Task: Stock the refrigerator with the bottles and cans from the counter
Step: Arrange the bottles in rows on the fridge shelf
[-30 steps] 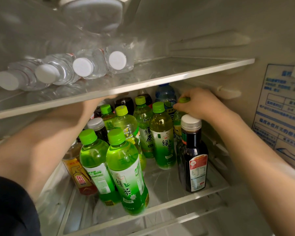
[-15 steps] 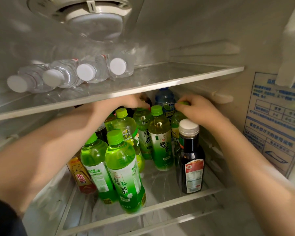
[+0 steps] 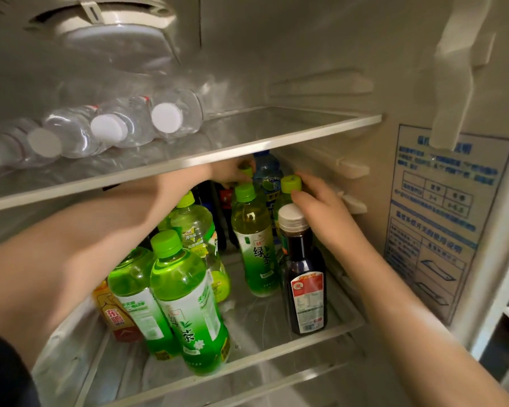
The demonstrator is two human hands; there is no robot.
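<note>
Both my arms reach into the refrigerator's lower shelf (image 3: 276,356), which holds several green tea bottles. My left hand (image 3: 232,173) is under the upper glass shelf (image 3: 276,139) at the back and grips the green cap of a rear bottle (image 3: 246,171). My right hand (image 3: 323,210) holds the neck of another green-capped bottle (image 3: 291,183) near the right wall. A dark sauce bottle with a white cap (image 3: 304,274) stands just in front of my right hand. A tall green tea bottle (image 3: 254,245) stands between my hands.
Clear water bottles (image 3: 124,127) lie on their sides on the upper shelf's left half. Two green tea bottles (image 3: 188,304) and an orange-labelled bottle (image 3: 113,315) stand at the front left. A blue-labelled bottle (image 3: 269,174) is at the back. An instruction sticker (image 3: 441,218) covers the right wall.
My left hand has moved right and deeper onto a rear bottle's cap. My right hand stays on the green-capped bottle by the right wall. The camera has tilted up and moved closer.
</note>
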